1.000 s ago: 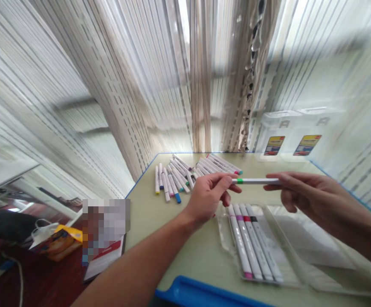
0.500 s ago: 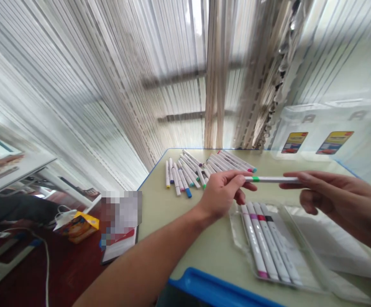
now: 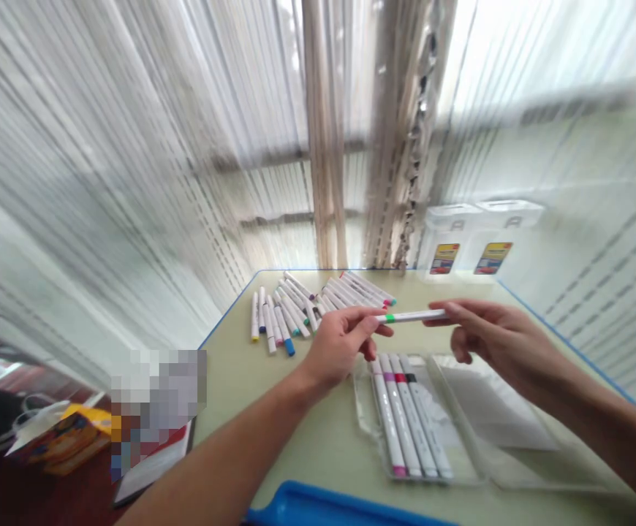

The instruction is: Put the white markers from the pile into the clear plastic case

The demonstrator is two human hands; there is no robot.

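A white marker with a green band (image 3: 409,317) is held level above the table between my two hands. My left hand (image 3: 343,337) pinches its end near the green band. On the other end, the thumb and fingers of my right hand (image 3: 485,329) are closed. Below the marker lies an opened clear plastic case (image 3: 362,409). Several white markers (image 3: 409,424) with pink, purple, red and black bands lie side by side in its left half. Beyond my left hand, a loose pile of white markers (image 3: 290,310) with variously coloured ends is spread on the table.
The pale green table (image 3: 230,409) has a blue edge and a blue tray-like piece (image 3: 340,504) at the front. Two clear boxes (image 3: 460,226) with coloured labels stand at the back right. Striped curtains hang behind. A yellow bag (image 3: 85,431) is on the floor, left.
The view has turned right, so the table and markers appear further left. Both hands still hold the green-banded marker in much the same pose above the case.
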